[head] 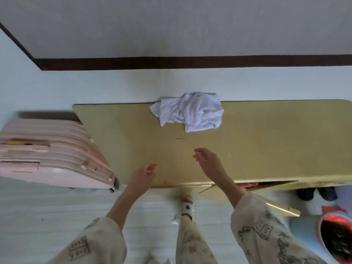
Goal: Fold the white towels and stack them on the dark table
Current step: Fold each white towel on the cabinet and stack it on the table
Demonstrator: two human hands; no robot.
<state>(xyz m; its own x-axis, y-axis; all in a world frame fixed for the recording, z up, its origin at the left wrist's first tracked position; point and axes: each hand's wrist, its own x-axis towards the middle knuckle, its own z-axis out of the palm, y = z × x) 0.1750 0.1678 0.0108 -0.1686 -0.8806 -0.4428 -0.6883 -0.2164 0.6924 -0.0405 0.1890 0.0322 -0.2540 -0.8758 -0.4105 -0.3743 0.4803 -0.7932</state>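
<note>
The wall [171, 25] at the top of the view is plain grey. A dark brown skirting strip [190, 62] runs along its base and turns a corner at upper left. The floor [114, 86] below the skirting is pale and smooth; nearer the camera it shows faint tile lines. A pink ribbed suitcase [51, 151] lies on its side at left, wheels toward the camera. At right, a light blue bin with a red rim [320, 229] holds dark contents, too blurred to identify. Dark footwear, possibly a pair of shoes [316, 194], sits on the floor nearby. Lighting is soft and even, with weak shadows.
</note>
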